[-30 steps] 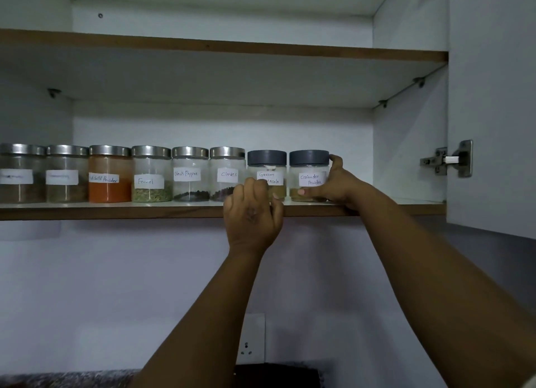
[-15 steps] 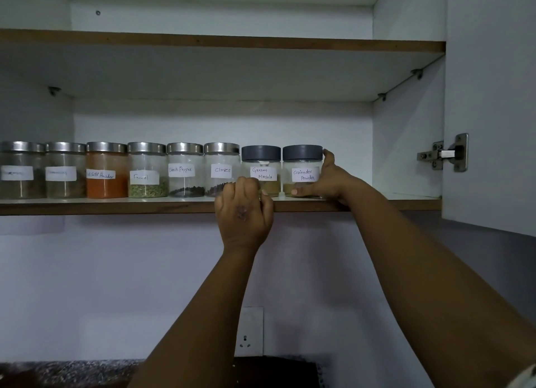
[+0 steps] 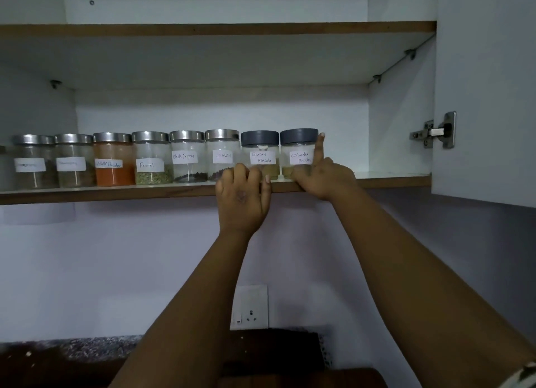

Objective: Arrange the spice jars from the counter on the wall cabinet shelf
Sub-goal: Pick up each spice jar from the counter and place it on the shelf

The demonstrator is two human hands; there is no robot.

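1. Head view: eight spice jars stand in one row along the front of the lower shelf point(image 3: 391, 181), running from the left edge of the frame to just right of centre. Labels face outward, presumably so each can be read from below.
2. Six jars have steel lids; the two rightmost, Garam Masala point(image 3: 260, 155) and Coriander point(image 3: 298, 152), have grey lids. They stand side by side, close or touching; I cannot tell which.
3. Right hand point(image 3: 322, 178) is at the Coriander jar: index finger extended up its right side to the lid, thumb across the lower front. Reads as a light steadying pinch, squaring the jar into line, not a lift.
4. Left hand point(image 3: 242, 196) sits at the shelf edge, centre of frame, fingers curled in front of the bases of the Cloves point(image 3: 222, 152) and Garam Masala jars. It hides its own fingertips, so whether it holds a jar is unclear.
5. Judgement: row looks complete; this is final alignment.
6. Door hinge point(image 3: 435, 131) at right; socket point(image 3: 251, 308) on the wall below.
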